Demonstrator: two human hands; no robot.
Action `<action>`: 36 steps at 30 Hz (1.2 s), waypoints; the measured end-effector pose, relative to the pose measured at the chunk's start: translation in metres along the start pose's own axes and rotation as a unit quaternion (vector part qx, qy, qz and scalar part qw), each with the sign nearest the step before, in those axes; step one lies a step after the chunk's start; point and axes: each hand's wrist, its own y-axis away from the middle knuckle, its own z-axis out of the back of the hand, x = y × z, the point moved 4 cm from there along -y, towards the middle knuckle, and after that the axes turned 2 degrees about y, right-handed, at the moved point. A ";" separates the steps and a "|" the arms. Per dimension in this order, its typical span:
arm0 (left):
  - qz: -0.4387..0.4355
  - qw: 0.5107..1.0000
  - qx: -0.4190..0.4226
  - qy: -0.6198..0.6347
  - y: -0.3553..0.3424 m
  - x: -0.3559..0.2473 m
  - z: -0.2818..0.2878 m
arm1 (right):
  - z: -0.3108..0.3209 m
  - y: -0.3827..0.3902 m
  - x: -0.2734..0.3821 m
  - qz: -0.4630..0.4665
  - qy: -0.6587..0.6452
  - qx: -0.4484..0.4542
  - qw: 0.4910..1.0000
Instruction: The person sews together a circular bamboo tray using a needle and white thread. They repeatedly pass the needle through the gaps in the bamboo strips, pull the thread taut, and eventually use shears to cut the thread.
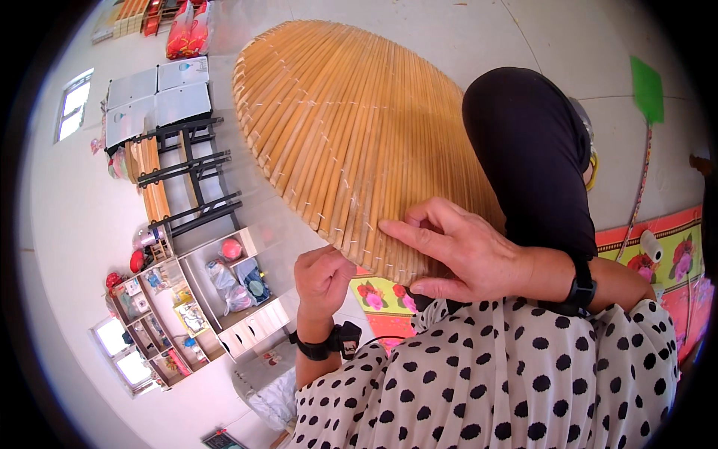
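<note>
You can read no lettering here: the pale marks on your left strap [317, 348] and the red bags [187, 31] are too small.

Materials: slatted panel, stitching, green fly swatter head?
Slatted panel: likely bamboo or reed, satin tan, showing narrow woody strips. Stitching: apparently white thread, fibre unclear, in short dashes. Green fly swatter head: probably plastic, matte, from its flat uniform colour.

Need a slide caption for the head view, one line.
Right hand spread on a stitched, slatted mat, left hand at its edge, dark-clad knee alongside.
</note>
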 end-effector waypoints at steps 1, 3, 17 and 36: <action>-0.012 1.000 0.016 -0.006 -0.002 -0.002 0.002 | 0.000 -0.002 0.001 -0.005 0.006 0.007 1.000; -0.037 0.998 0.048 -0.010 -0.007 -0.004 0.003 | 0.000 -0.001 0.000 0.002 0.010 0.003 1.000; -0.070 0.986 0.151 0.020 -0.023 -0.003 0.007 | 0.001 -0.004 0.000 0.023 0.048 -0.018 0.998; -0.035 0.984 0.157 0.074 -0.018 0.005 0.007 | 0.001 -0.005 0.001 0.018 0.049 -0.014 0.999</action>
